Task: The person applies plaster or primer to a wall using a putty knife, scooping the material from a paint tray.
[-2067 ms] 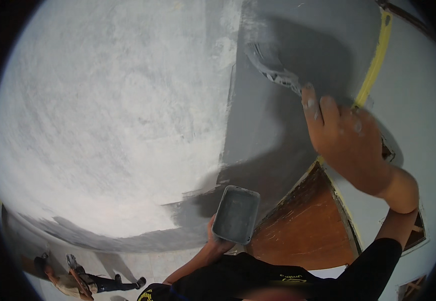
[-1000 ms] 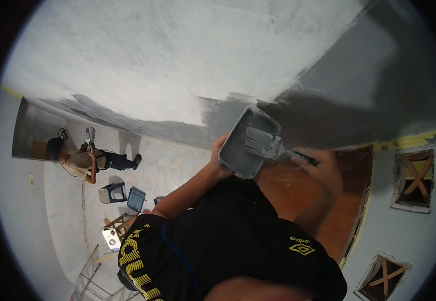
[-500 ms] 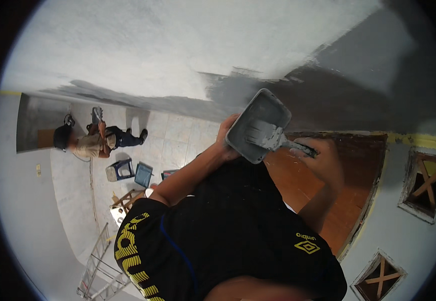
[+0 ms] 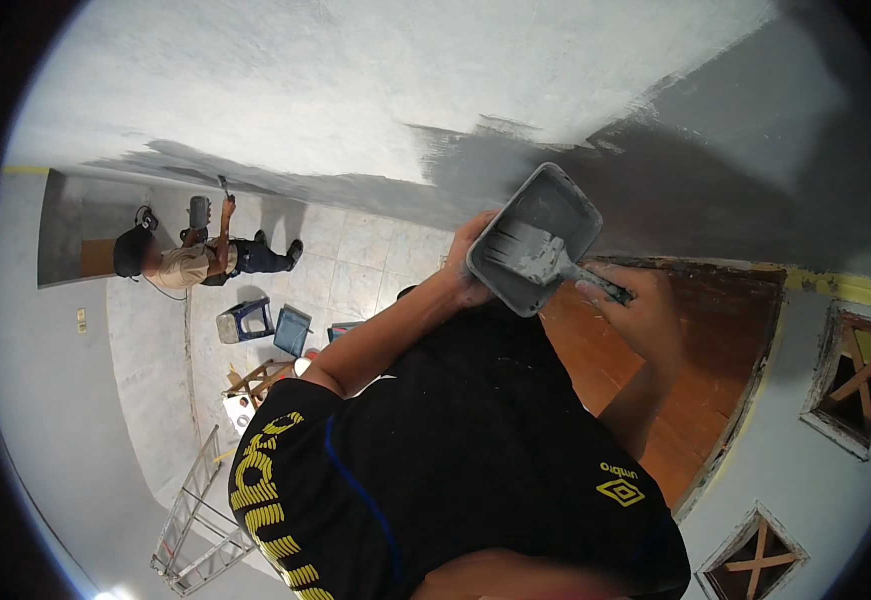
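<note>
My left hand [image 4: 469, 258] grips the side of a grey-smeared paint tray [image 4: 569, 212], holding it close to the wall. Closed around a dark handle, my right hand [image 4: 643, 308] holds a paintbrush [image 4: 527, 253]. The brush's wide bristles are coated in grey and lie inside the tray. Beyond the tray, the wall [image 4: 305, 85] is pale at the top of the picture. A darker grey band of paint [image 4: 655, 190] with a ragged edge runs along it.
At the left another person [image 4: 187, 266] holds a tray [image 4: 199, 211] and a brush [image 4: 223, 184] against the wall. A stool [image 4: 245, 322], a blue-green tray [image 4: 292, 330] and a metal ladder [image 4: 195, 530] stand behind. Wood-crossed openings [image 4: 860, 375] are at right.
The tray and my brush have shifted slightly right and up in view, the bristles still inside the tray. The other person has raised a brush from their tray to the wall.
</note>
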`<move>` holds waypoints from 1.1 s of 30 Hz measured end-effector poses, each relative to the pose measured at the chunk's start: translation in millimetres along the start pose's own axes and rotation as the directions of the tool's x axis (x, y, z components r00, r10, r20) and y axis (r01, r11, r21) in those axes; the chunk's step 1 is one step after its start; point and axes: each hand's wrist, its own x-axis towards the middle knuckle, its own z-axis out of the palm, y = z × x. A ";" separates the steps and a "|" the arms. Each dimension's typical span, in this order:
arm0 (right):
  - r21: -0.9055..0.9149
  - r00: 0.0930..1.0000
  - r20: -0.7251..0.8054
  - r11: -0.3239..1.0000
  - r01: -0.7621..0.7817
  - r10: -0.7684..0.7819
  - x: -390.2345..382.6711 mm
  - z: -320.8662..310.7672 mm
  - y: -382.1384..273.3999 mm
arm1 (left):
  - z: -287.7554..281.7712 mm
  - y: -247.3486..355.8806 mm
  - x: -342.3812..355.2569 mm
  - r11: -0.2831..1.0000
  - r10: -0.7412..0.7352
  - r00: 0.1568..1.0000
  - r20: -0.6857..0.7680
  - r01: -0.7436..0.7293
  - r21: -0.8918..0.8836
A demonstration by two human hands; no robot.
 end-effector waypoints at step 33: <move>0.059 0.917 -0.276 0.957 -0.284 0.289 -51.3 -27.4 33.0 | -4.5 14.1 -25.7 0.965 0.264 0.957 0.119 -0.261 -0.035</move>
